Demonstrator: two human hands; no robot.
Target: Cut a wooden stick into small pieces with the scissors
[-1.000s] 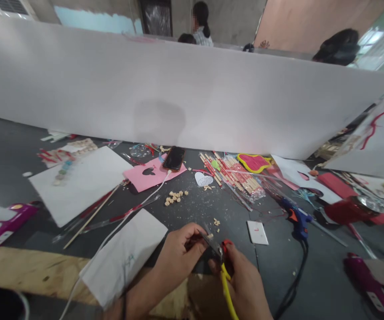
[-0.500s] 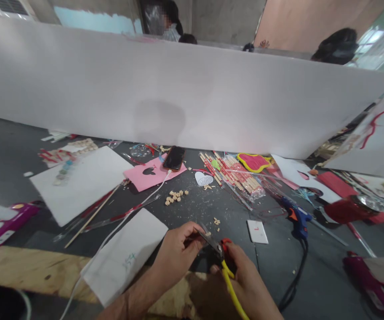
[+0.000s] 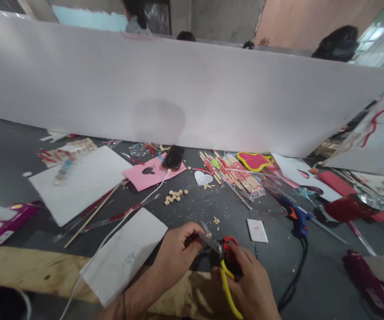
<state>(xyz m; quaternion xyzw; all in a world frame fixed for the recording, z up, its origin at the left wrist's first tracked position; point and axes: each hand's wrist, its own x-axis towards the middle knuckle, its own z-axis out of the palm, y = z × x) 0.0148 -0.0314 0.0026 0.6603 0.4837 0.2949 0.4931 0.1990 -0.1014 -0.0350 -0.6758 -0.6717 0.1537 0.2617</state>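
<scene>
My right hand (image 3: 250,275) is closed round the handles of a pair of scissors (image 3: 213,243), which show red and yellow. The scissor blades stand apart and point up and left toward my left fingers. My left hand (image 3: 180,246) is closed in a pinch right at the blades; a tiny pale bit shows there, but what the fingers hold is mostly hidden. Just beyond the blades lie a few short pale wooden bits (image 3: 216,221). Farther off, a cluster of small pale wooden pieces (image 3: 175,196) sits beside a white paper heart (image 3: 204,178).
A phone (image 3: 173,158) on a white cable lies over pink paper (image 3: 138,177). Wrapped chopsticks (image 3: 241,175) are at the back. To the right are a white card (image 3: 257,231) and a blue glue gun (image 3: 297,217). A white partition (image 3: 111,89) stands behind; people show beyond it.
My right hand has spread the scissor handles a little, and the blades stand wider apart. My left hand has hardly moved. A person behind the partition has shifted left.
</scene>
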